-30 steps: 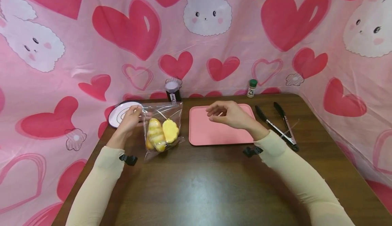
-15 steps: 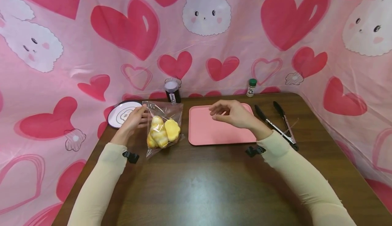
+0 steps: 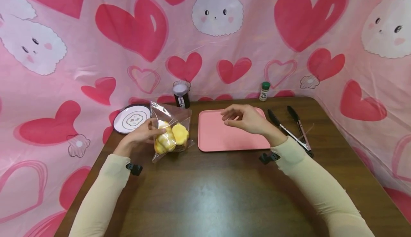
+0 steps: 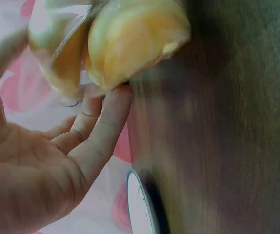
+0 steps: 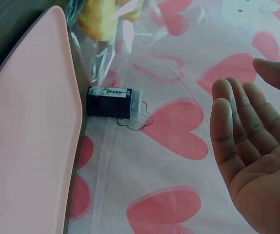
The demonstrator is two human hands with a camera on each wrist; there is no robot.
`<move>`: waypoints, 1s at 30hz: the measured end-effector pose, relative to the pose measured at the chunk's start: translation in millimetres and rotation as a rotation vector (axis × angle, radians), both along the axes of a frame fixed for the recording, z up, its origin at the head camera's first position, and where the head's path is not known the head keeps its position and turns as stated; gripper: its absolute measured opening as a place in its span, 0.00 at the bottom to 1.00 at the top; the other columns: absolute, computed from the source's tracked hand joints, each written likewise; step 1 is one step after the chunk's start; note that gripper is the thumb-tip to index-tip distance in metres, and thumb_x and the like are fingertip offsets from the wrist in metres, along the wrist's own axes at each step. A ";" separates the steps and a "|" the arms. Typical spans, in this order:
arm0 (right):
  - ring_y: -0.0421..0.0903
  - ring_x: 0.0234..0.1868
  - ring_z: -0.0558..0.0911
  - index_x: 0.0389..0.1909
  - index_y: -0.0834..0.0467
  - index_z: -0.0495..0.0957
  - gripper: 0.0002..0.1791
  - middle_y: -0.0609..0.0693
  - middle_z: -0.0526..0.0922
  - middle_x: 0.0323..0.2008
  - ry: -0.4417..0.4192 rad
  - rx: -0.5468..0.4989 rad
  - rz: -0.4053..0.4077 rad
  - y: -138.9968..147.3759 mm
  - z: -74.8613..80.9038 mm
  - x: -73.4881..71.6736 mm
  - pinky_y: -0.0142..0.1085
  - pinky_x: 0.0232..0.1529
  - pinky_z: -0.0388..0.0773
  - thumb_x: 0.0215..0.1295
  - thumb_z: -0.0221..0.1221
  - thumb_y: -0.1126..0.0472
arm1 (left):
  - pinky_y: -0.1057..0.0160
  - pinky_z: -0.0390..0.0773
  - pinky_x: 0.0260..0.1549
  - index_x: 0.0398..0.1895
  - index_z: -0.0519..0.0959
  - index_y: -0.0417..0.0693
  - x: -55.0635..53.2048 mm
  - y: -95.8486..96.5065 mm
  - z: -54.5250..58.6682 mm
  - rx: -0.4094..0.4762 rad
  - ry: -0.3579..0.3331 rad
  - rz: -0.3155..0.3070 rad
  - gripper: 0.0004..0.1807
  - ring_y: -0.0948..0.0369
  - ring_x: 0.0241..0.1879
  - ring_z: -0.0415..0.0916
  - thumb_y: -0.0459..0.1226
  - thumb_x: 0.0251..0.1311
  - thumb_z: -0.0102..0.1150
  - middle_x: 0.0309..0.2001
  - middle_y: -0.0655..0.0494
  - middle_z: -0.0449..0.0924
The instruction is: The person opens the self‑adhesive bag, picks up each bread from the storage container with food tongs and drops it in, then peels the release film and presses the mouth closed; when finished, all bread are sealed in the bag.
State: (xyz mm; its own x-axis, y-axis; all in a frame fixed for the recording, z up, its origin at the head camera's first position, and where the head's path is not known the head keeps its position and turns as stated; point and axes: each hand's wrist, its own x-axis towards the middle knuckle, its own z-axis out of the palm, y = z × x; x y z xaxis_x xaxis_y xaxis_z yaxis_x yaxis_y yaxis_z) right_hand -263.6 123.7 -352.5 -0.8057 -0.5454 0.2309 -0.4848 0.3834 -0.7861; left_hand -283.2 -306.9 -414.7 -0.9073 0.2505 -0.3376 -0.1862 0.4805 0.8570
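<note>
A clear plastic bag with yellow toy-like bread inside is at the left of the table. My left hand holds the bag at its left side, thumb across the front and fingers behind. Seen from the left wrist, fingertips of the left hand meet the underside of the bread, while the thumb goes behind it. Over the pink tray, my right hand hovers with relaxed, slightly bent fingers. In the right wrist view the right hand has nothing in it.
A white plate with a dark rim lies behind my left hand. At the back stand a dark jar with a pale lid and a green-capped shaker. Black-tipped metal tongs lie right of the tray. A patterned cloth hangs behind.
My left hand has slid from the bag's top left corner down to the bread, its thumb now over the front. The bread has shifted inside the bag. The right hand has barely moved.
</note>
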 end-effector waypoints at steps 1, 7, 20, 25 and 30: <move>0.45 0.42 0.86 0.50 0.51 0.83 0.16 0.49 0.88 0.43 -0.002 0.001 0.000 0.3 -0.5 -0.1 0.41 0.46 0.83 0.61 0.69 0.56 | 0.48 0.81 0.55 0.78 0.39 0.41 -0.5 -0.2 -0.8 0.022 -0.005 0.012 0.48 0.53 0.52 0.75 0.46 0.68 0.59 0.65 0.29 0.63; 0.44 0.43 0.85 0.51 0.51 0.82 0.16 0.49 0.88 0.43 0.003 0.021 -0.008 5.0 -3.1 -1.4 0.40 0.46 0.82 0.63 0.68 0.56 | 0.50 0.78 0.58 0.80 0.29 0.44 -3.2 -2.4 -0.8 0.058 -0.067 0.024 0.48 0.54 0.55 0.73 0.46 0.73 0.50 0.65 0.34 0.64; 0.42 0.39 0.83 0.50 0.48 0.83 0.12 0.45 0.88 0.41 0.085 0.079 -0.097 26.7 -1.3 -3.6 0.37 0.39 0.79 0.67 0.64 0.54 | 0.49 0.84 0.48 0.79 0.36 0.41 -3.2 -7.3 2.2 -0.052 -0.122 0.003 0.46 0.48 0.54 0.78 0.59 0.74 0.40 0.57 0.37 0.68; 0.41 0.40 0.83 0.50 0.50 0.83 0.12 0.47 0.88 0.41 0.102 0.096 -0.139 34.9 -1.3 -4.3 0.39 0.42 0.79 0.68 0.63 0.53 | 0.48 0.83 0.50 0.79 0.38 0.41 -2.0 -7.9 1.9 -0.051 -0.114 -0.005 0.47 0.45 0.57 0.78 0.61 0.72 0.41 0.62 0.32 0.68; 0.41 0.41 0.83 0.48 0.49 0.84 0.11 0.46 0.88 0.42 0.084 0.101 -0.194 43.6 1.3 -4.6 0.37 0.44 0.79 0.68 0.63 0.53 | 0.41 0.77 0.58 0.79 0.39 0.37 1.7 -6.4 7.5 -0.090 -0.058 0.008 0.48 0.36 0.67 0.68 0.61 0.73 0.39 0.70 0.28 0.60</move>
